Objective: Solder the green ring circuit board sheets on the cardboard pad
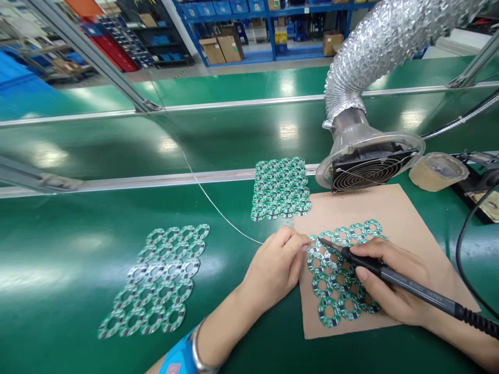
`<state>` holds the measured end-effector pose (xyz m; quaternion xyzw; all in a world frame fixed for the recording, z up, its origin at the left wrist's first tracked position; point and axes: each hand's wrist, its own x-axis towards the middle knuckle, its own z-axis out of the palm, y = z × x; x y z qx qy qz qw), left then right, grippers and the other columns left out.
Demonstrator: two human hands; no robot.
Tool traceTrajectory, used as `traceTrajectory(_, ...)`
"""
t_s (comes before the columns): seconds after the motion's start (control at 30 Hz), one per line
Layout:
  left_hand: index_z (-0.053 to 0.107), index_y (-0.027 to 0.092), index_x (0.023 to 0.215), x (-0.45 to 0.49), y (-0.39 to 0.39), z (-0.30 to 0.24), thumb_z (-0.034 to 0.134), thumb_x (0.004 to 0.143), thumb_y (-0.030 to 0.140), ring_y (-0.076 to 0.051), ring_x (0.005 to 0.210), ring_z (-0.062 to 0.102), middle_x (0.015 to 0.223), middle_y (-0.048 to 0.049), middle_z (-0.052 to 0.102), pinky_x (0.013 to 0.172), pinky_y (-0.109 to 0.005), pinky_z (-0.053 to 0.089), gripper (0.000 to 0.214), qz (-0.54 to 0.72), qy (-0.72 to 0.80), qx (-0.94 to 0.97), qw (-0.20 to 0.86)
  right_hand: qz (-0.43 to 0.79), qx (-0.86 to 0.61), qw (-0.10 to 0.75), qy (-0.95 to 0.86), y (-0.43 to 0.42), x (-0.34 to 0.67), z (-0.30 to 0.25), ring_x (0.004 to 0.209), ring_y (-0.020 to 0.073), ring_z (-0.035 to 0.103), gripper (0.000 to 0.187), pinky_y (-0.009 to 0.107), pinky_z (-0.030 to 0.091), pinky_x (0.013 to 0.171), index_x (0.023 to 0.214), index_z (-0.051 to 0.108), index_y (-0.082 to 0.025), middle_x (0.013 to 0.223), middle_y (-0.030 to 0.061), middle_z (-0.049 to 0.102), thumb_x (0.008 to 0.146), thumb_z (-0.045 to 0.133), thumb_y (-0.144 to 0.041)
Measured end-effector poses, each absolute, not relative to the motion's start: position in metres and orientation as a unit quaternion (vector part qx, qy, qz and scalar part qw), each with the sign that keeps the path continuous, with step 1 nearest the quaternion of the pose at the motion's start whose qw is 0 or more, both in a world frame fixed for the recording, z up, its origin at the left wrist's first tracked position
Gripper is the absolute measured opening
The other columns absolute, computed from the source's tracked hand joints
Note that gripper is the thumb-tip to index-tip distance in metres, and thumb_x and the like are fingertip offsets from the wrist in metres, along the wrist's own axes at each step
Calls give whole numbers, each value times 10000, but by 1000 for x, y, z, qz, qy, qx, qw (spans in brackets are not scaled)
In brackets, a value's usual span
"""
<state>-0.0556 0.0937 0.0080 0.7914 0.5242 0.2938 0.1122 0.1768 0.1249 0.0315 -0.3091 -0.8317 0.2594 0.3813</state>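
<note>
A panel of green ring-shaped circuit boards (338, 275) lies on a brown cardboard sheet (390, 213). My right hand (393, 285) is closed round a black soldering iron (409, 285), held like a pen, its tip touching the panel's upper left corner. My left hand (275, 267) rests at the sheet's left edge, fingers pinched on a thin solder wire (218, 210) fed toward the tip. The wire runs away up and to the left.
A second green panel (280, 188) lies behind the sheet, a third (158, 280) to the left on the green bench. A fume extractor fan (368, 166) on a foil duct hangs just behind. A tape roll (438, 170) and iron stand (481, 189) sit at right.
</note>
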Motion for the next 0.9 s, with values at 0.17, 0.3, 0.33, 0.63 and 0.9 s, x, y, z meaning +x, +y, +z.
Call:
traceTrajectory(0.17, 544, 190, 1030, -56, 93, 7, 406, 907, 135, -150, 796, 552, 890, -48, 552, 687, -293, 500, 192, 289, 527, 792, 108, 255, -297, 384, -836, 125, 175, 34, 716, 210, 646, 297, 337, 558, 593, 1109, 575, -183, 825, 66, 672, 816, 554, -138)
traceTrajectory(0.3, 547, 186, 1020, -55, 94, 6, 407, 905, 137, -153, 788, 549, 884, -51, 554, 688, -299, 505, 188, 289, 524, 794, 107, 251, -289, 389, -838, 124, 175, 32, 713, 203, 639, 318, 340, 552, 594, 1117, 572, -169, 831, 71, 664, 804, 560, -111)
traceTrajectory(0.33, 548, 185, 1018, -55, 94, 6, 408, 903, 134, -153, 789, 550, 884, -51, 555, 689, -299, 506, 188, 289, 524, 794, 107, 251, -287, 390, -838, 124, 175, 32, 717, 201, 637, 318, 340, 550, 597, 1115, 572, -161, 836, 72, 661, 801, 562, -107)
traceTrajectory(0.63, 549, 179, 1025, -52, 95, 6, 415, 889, 105, -155, 792, 547, 877, -49, 556, 688, -299, 509, 205, 281, 518, 803, 92, 257, -286, 392, -836, 125, 174, 33, 702, 199, 627, 309, 339, 546, 585, 1101, 563, -187, 824, 63, 656, 802, 564, -112)
traceTrajectory(0.9, 564, 168, 1000, -49, 95, 8, 425, 859, 68, -153, 772, 539, 854, -43, 548, 668, -291, 503, 222, 267, 520, 808, 76, 264, -288, 390, -834, 124, 177, 31, 706, 192, 621, 308, 336, 545, 594, 1103, 567, -176, 828, 65, 650, 803, 566, -109)
